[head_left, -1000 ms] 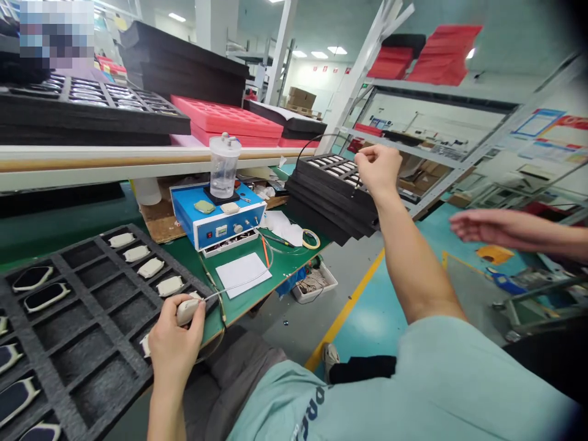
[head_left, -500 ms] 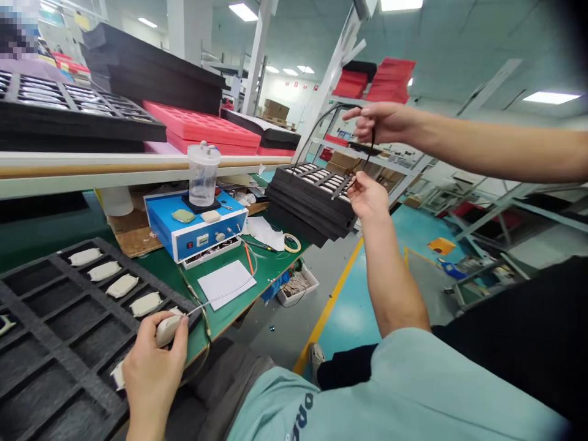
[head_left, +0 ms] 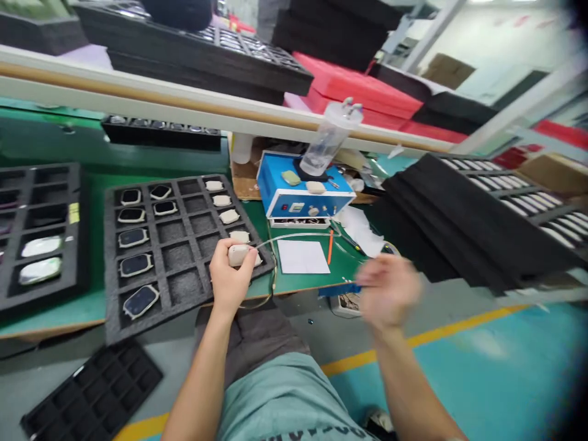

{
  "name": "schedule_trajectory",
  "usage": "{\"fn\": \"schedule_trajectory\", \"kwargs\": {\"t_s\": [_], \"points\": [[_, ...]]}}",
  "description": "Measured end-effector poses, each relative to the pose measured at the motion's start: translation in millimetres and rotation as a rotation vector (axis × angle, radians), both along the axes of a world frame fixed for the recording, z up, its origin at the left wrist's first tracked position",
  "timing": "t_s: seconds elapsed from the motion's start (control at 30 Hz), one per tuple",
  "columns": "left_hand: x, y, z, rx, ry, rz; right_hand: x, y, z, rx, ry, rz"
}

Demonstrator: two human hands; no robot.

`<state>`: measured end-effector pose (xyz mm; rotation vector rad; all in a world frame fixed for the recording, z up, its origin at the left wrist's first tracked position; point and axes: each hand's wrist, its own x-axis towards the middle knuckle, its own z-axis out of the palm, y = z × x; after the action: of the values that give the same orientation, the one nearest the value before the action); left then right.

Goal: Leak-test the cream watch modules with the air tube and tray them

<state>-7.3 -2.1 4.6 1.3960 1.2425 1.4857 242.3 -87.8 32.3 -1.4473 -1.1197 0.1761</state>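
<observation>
Dark cable gone from the right hand (head_left: 388, 291), fingers spread and blurry, right of the tray (head_left: 193, 245); left hand (head_left: 232, 275) still clamped on white pod (head_left: 237, 255) at tray's edge.

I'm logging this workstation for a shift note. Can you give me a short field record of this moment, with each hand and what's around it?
Left hand: holds a cream oval part with a thin cable attached
Right hand: blurred, in the air, nothing visible in it
Beneath left hand: grey foam tray with compartments
Nearest right hand: stack of black foam trays
Bench: green bench with a blue control unit, clear jar and white sheet
</observation>
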Motion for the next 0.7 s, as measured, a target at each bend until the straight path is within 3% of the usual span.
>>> {"fn": "schedule_trajectory", "kwargs": {"t_s": [0.1,0.2,0.37,0.5,0.7], "points": [[6.2,-6.6,7.8,-0.003,-0.043,-0.07,-81.8,36.3,-39.9,-0.081,0.302,0.512],[11.6,-10.4,14.0,-0.011,-0.063,-0.098,-111.8,64.4,-41.0,-0.065,0.385,0.704],[13.7,-0.6,9.8,-0.117,-0.223,0.002,-102.0,85.7,-30.3,0.045,0.381,0.589],[19.0,9.6,-3.8,-0.193,-0.423,-0.055,-100.0,95.7,-43.9,0.18,0.34,0.517],[28.1,9.2,-11.1,-0.218,-0.362,-0.037,-106.5,102.1,-66.1,0.232,0.263,0.456]]}}
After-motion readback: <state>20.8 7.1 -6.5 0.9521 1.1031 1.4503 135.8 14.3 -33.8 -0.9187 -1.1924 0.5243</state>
